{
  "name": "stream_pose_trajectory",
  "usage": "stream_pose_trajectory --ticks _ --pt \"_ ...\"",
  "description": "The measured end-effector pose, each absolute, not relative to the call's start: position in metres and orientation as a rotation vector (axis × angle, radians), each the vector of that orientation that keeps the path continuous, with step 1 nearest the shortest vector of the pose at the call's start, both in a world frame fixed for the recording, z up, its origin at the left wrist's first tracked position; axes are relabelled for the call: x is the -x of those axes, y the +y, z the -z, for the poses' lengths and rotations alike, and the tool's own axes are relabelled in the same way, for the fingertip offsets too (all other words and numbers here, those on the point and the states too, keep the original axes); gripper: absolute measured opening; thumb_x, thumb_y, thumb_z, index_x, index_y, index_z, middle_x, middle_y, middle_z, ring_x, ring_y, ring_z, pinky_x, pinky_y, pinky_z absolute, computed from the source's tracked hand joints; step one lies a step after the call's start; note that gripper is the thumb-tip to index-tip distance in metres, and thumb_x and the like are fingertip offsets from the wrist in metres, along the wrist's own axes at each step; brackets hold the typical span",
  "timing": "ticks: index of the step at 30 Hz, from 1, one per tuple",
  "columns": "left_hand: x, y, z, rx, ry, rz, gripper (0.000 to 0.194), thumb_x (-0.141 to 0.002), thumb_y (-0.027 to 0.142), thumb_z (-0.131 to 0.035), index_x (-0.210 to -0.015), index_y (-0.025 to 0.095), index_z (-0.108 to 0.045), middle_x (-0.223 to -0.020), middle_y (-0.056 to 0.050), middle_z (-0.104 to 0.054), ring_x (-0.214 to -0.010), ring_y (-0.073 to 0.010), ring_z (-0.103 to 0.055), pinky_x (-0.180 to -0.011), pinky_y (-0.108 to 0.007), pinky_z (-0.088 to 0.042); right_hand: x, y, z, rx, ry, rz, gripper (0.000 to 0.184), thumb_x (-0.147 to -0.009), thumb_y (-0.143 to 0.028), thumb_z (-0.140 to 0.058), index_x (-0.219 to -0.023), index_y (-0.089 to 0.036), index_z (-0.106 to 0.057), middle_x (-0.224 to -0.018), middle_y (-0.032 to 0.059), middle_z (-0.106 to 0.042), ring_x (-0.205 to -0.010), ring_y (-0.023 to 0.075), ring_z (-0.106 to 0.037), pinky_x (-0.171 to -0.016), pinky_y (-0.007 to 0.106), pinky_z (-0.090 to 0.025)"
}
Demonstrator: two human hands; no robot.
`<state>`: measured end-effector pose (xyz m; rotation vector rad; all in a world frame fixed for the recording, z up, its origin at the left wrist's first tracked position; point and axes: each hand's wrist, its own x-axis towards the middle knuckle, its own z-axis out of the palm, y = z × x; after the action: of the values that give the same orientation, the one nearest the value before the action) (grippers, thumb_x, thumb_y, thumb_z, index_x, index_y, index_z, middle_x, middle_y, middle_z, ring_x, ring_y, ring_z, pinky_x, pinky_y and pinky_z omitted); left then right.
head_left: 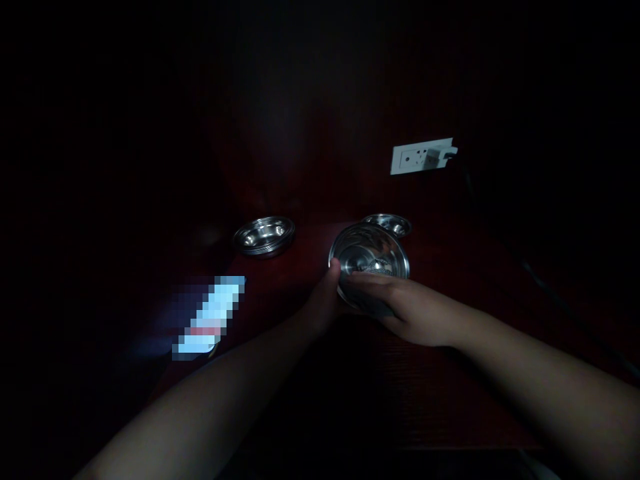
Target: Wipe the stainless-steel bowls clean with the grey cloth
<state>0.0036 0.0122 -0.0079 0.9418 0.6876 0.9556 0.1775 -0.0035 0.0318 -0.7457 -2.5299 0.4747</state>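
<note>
A shiny steel bowl (395, 250) is tipped so that its inside faces me. At its near left side, my left hand (327, 293) grips it, with the thumb over the rim and the other fingers hidden. My right hand (407, 303) lies across the near right rim, fingers stretched flat into the opening. A speckled patch shows inside the bowl by the fingers; I cannot tell whether it is a reflection or an object. Something greyish under the right palm is too dark to make out.
Stacked shallow steel dishes (265, 237) stand at the left on the dark red table (300, 267). Another steel dish (395, 223) sits behind the bowl. A lit phone (213, 320) with a blurred screen is at the left edge. Behind, a wall socket (423, 157) holds a plug.
</note>
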Motion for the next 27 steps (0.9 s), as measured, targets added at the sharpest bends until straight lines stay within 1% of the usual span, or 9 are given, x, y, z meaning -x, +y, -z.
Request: stream_pose_trajectory --ticks 3,7,9,14,19,21,25,27 --pt "-0.0051 0.0111 0.0042 -0.918 0.700 -0.964 0.077 -0.076 0.077 -0.034 -0.113 0.015 -0.061 -0.112 -0.016 -0.065 -0.112 -0.0347 -0.056 -0.085 -0.047 -0.049 -0.1780 -0.0040 -0.0319 0.719 -2.521 -0.509 0.061 -0.080 -0.009 -0.050 -0.140 -0.019 -0.041 -0.141 0.0109 -0.048 -0.130 0.0243 -0.045 -0.109 0.045 -0.036" --pt "-0.0055 0.0106 0.0023 -0.934 0.679 -0.959 0.078 -0.076 0.077 -0.032 -0.114 0.016 -0.061 -0.113 -0.016 -0.065 -0.114 -0.0342 -0.055 -0.087 -0.047 -0.048 -0.1782 -0.0055 -0.0323 0.724 -2.507 -0.509 0.068 -0.080 -0.009 -0.050 -0.145 -0.021 -0.032 -0.147 0.0099 -0.040 -0.133 0.0243 -0.039 -0.110 0.047 -0.033" --pt "-0.0050 0.0109 0.0022 -0.935 0.668 -0.953 0.079 -0.076 0.078 -0.032 -0.115 0.015 -0.060 -0.115 -0.016 -0.064 -0.114 -0.0343 -0.055 -0.088 -0.047 -0.047 -0.1783 -0.0059 -0.0327 0.714 -2.506 -0.510 0.067 -0.081 -0.008 -0.049 -0.145 -0.021 -0.032 -0.147 0.0095 -0.039 -0.134 0.0239 -0.038 -0.111 0.046 -0.032" --pt "-0.0044 0.0104 0.0015 -0.931 0.687 -0.951 0.081 -0.076 0.078 -0.031 -0.118 0.015 -0.059 -0.119 -0.016 -0.062 -0.114 -0.0347 -0.055 -0.086 -0.047 -0.048 -0.1796 -0.0057 -0.0352 0.707 -2.534 -0.558 0.061 -0.084 -0.009 -0.045 -0.143 -0.020 -0.036 -0.143 0.0101 -0.045 -0.130 0.0219 -0.044 -0.108 0.043 -0.036" --pt "-0.0039 0.0087 0.0008 -0.924 0.725 -0.962 0.079 -0.076 0.078 -0.030 -0.117 0.017 -0.060 -0.116 -0.015 -0.064 -0.113 -0.0353 -0.055 -0.083 -0.049 -0.049 -0.1832 -0.0061 -0.0382 0.758 -2.520 -0.633 0.053 -0.086 -0.011 -0.042 -0.138 -0.022 -0.043 -0.134 0.0081 -0.056 -0.120 0.0219 -0.054 -0.102 0.042 -0.042" --pt "-0.0035 0.0084 0.0012 -0.921 0.702 -0.955 0.078 -0.077 0.077 -0.031 -0.117 0.017 -0.060 -0.117 -0.016 -0.064 -0.113 -0.0359 -0.055 -0.084 -0.050 -0.049 -0.1849 -0.0054 -0.0378 0.789 -2.491 -0.665 0.050 -0.086 -0.012 -0.042 -0.135 -0.021 -0.047 -0.131 0.0076 -0.058 -0.118 0.0215 -0.056 -0.102 0.041 -0.043" --pt "-0.0034 0.0089 0.0039 -0.924 0.649 -0.944 0.077 -0.078 0.075 -0.032 -0.118 0.015 -0.060 -0.117 -0.016 -0.064 -0.114 -0.0361 -0.055 -0.089 -0.052 -0.047 -0.1858 -0.0008 -0.0339 0.873 -2.378 -0.705 0.045 -0.084 -0.011 -0.045 -0.127 -0.020 -0.054 -0.129 0.0068 -0.060 -0.119 0.0217 -0.054 -0.104 0.041 -0.040" --pt "-0.0032 0.0094 0.0058 -0.939 0.635 -0.934 0.077 -0.079 0.074 -0.033 -0.118 0.014 -0.060 -0.118 -0.017 -0.064 -0.115 -0.0363 -0.054 -0.091 -0.053 -0.046 -0.1844 0.0027 -0.0319 0.869 -2.301 -0.748 0.038 -0.085 -0.014 -0.045 -0.120 -0.020 -0.058 -0.122 0.0065 -0.063 -0.114 0.0222 -0.057 -0.101 0.041 -0.042"
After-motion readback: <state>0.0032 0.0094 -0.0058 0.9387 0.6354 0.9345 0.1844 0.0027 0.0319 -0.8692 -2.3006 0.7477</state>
